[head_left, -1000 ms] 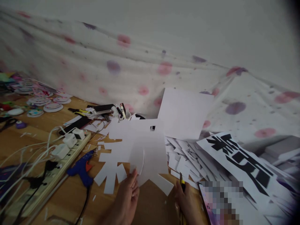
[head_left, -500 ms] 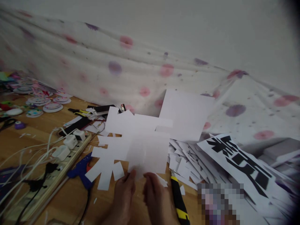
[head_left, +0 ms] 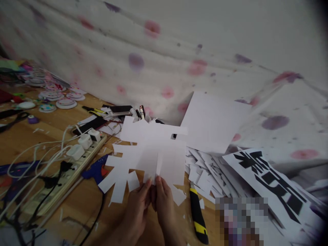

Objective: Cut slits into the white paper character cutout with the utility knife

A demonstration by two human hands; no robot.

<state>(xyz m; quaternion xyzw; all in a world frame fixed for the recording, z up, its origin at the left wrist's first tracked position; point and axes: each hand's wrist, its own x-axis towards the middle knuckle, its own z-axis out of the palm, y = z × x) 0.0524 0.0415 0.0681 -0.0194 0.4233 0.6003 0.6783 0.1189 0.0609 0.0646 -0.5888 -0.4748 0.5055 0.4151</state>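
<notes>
A white card cutout [head_left: 143,150] with several tabs and slots along its edges is in front of me, above the wooden table. My left hand [head_left: 139,201] pinches its lower edge between thumb and fingers. Right beside it, my right hand [head_left: 162,196] is closed at the same edge, thumb on top. A narrow upright strip or fold [head_left: 158,165] rises from the card between the thumbs; whether it is a separate piece, I cannot tell. The undersides of the fingers are hidden.
A yellow-black utility knife [head_left: 197,215] lies to the right, near paper offcuts [head_left: 202,171] and a sheet with black characters [head_left: 269,181]. On the left are a blue glue gun [head_left: 96,171] and a power strip [head_left: 88,153] with cables. A blank white sheet [head_left: 212,123] leans behind.
My hands have come together at the card's lower edge, the right moving left. The narrow strip or fold now shows between them. The view has shifted slightly.
</notes>
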